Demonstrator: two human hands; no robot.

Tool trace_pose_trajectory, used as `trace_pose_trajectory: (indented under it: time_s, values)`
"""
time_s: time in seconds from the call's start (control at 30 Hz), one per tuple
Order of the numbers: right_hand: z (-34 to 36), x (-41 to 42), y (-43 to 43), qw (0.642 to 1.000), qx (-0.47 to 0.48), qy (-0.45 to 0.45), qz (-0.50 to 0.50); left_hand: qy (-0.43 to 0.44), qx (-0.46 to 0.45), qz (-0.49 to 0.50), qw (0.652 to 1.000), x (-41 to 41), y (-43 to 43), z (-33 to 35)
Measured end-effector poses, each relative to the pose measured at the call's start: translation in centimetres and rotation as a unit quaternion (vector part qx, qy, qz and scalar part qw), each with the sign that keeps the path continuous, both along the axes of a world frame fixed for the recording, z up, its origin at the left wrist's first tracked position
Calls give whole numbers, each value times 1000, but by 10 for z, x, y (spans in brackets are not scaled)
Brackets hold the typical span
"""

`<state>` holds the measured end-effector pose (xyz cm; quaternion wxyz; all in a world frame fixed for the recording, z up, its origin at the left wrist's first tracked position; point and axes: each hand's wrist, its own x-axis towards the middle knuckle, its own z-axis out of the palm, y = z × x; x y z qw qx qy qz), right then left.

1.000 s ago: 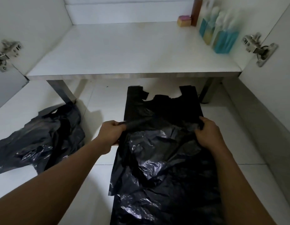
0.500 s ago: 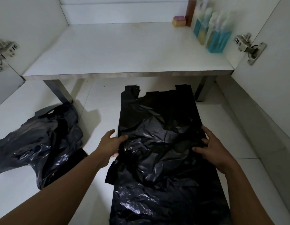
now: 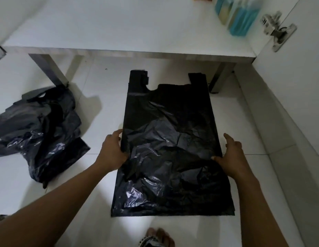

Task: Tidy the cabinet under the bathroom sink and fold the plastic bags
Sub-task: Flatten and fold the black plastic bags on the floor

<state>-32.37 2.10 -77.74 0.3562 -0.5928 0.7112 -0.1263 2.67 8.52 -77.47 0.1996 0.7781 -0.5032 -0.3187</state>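
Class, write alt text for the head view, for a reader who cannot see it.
A black plastic bag lies flat on the floor; the left hand grips its left edge, the right hand touches its right edge. To its left lie crumpled bags.

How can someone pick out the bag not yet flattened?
Start at the white shelf. On the floor near its left leg lies the crumpled black bag. Unlike the flat bag in the middle, it is bunched up and untouched.
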Motion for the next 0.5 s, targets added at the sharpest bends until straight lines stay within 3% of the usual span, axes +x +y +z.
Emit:
trace_pose_trajectory:
  time_s: [0.07, 0.13, 0.2, 0.3, 0.4, 0.5]
  values:
    - [-1, -1, 6, 1000, 2, 8, 2, -8, 3, 3, 1000, 2, 3, -4]
    - [1, -2, 10, 999, -12, 42, -5, -98, -9, -4, 995, 0, 7, -6]
    - [3, 5, 18, 993, -84, 82, -11, -205, -76, -46, 975, -12, 16, -5]
    - [2, 39, 42, 972, -211, 103, 31, -217, -163, -157, 950, -39, 36, -12]
    - [-20, 67, 65, 966, -178, 148, 115, -232, -122, -236, 936, -59, 54, -36]
    - [-47, 68, 75, 962, -146, 175, 149, -241, -72, -253, 934, -62, 65, -52]
